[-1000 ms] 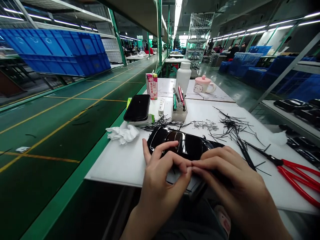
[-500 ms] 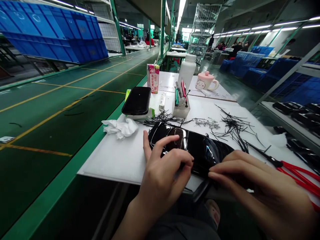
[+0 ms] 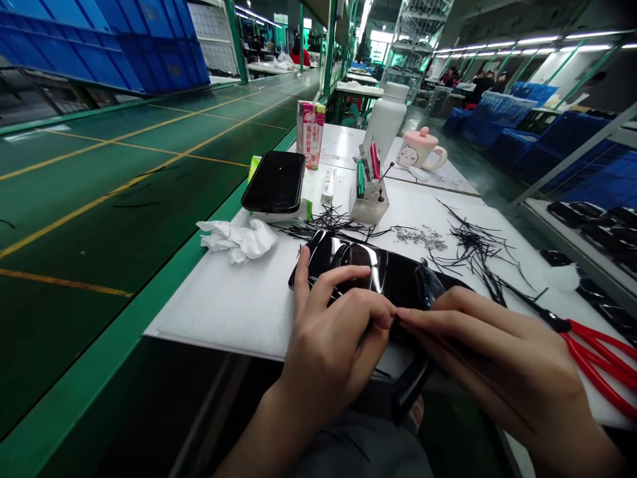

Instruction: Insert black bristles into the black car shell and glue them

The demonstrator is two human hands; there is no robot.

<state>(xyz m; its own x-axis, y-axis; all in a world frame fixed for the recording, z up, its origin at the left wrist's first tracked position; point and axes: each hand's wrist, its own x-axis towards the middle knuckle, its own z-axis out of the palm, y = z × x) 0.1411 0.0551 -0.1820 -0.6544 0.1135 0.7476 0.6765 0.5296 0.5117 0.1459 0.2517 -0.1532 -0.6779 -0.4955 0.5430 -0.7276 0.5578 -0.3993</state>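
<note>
A glossy black moulded part [image 3: 398,275] lies at the near side of the white work surface. My left hand [image 3: 333,342] is over its front edge, thumb and index finger pinched, the other fingers spread above the part. My right hand [image 3: 507,365] is closed too, and its fingertips meet the left ones at the part's front edge. Whatever is pinched between them is too small or hidden to make out. A black handle-like piece [image 3: 412,388] juts down below the hands toward my lap.
Scissors with red handles [image 3: 597,358] lie by my right hand. Black strips [image 3: 472,242] and small grey bits [image 3: 421,237] are scattered behind the part. Farther back are a tool holder [image 3: 368,209], phone [image 3: 275,180], crumpled tissue [image 3: 239,240], drink carton [image 3: 311,136], white bottle [image 3: 385,123] and mug [image 3: 421,151].
My right hand has moved left, so its fingertips now meet those of my left hand. The left hand keeps its pinch. The whole view has tilted down slightly.
</note>
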